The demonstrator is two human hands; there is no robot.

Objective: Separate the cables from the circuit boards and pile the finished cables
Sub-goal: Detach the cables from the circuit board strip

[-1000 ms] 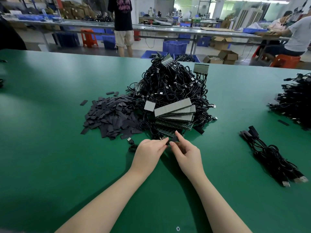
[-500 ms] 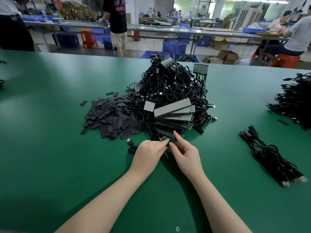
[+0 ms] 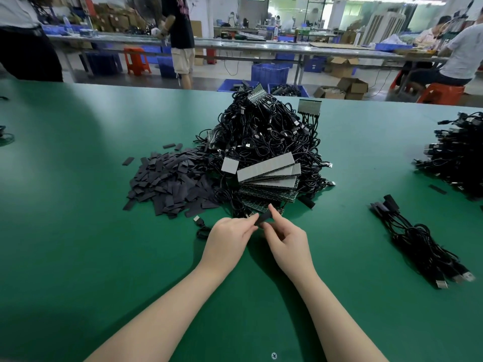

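A tall heap of black cables [image 3: 264, 137] with circuit boards [image 3: 269, 176] fanned on its near side sits mid-table. Just in front of the boards, my left hand [image 3: 227, 239] and my right hand [image 3: 287, 241] meet. Both pinch a small black strip [image 3: 264, 218] between their fingertips; what lies under the left fingers is hidden. A loose cable with a USB plug [image 3: 200, 223] lies beside my left hand. A small pile of separated cables [image 3: 423, 241] lies to the right.
A spread of flat black strips [image 3: 170, 181] lies left of the heap. Another big cable heap [image 3: 460, 158] sits at the right edge. The green table [image 3: 78, 231] stretches around. People stand and sit beyond the far edge, among blue crates and orange stools.
My hands have drawn slightly back from the boards, and the black strip now shows raised between the fingertips. The people in the background have shifted to the left.
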